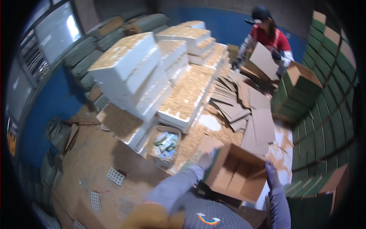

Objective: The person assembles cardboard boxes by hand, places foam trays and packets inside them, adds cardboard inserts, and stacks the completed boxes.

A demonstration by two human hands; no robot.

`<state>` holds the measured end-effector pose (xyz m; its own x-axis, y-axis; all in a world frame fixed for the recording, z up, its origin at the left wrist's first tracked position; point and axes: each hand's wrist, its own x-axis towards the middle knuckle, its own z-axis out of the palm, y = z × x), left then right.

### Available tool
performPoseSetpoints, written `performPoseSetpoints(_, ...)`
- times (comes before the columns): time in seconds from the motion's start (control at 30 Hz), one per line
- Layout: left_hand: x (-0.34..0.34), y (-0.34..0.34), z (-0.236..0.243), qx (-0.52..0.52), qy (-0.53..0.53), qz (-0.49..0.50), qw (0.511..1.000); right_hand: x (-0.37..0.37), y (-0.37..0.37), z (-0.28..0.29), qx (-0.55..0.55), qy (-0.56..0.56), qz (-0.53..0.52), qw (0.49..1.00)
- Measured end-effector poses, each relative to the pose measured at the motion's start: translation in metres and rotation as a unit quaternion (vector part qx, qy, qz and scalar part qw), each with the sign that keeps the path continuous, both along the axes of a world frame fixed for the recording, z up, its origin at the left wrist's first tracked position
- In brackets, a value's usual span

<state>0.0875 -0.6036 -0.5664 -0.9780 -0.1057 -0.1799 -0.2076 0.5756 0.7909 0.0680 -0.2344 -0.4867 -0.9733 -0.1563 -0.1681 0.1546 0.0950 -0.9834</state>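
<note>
An open-topped cardboard box, brown inside and green on its outer left side, tilts up toward me close to my body. At its left side is my left hand, gloved, somewhat blurred and closed on the box wall. My right hand, in a purplish glove, grips the opposite side near the upper right corner. The fingers of both hands are partly hidden by the box. Beyond the box lie flat grey-brown cardboard sheets in a loose spread.
White foam boxes full of small tan pieces are stacked ahead on the left. A carton of small packets stands before them. Green boxes form a wall at right. Across the work area, a co-worker handles cardboard.
</note>
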Motion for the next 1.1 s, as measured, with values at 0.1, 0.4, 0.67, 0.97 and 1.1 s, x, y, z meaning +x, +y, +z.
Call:
performPoseSetpoints(0.1,0.014,0.005,0.068,-0.066,-0.028,0.003,0.997,0.003,0.015,-0.040,0.033,-0.024,-0.087,0.995)
performPoseSetpoints(0.4,0.029,-0.294,0.387,0.164,0.381,0.449,0.791,0.010,-0.026,-0.011,0.059,0.023,-0.053,0.997)
performPoseSetpoints(0.67,0.009,-0.419,0.397,0.226,0.343,0.363,0.836,0.006,-0.033,0.000,0.055,0.008,-0.069,0.996)
performPoseSetpoints(0.97,0.060,-0.325,0.428,0.330,0.302,0.316,0.837,0.018,-0.034,0.010,0.056,0.043,-0.046,0.996)
performPoseSetpoints(1.1,0.055,-0.239,0.420,0.458,0.203,0.157,0.851,0.012,-0.019,-0.006,0.099,0.050,-0.036,0.993)
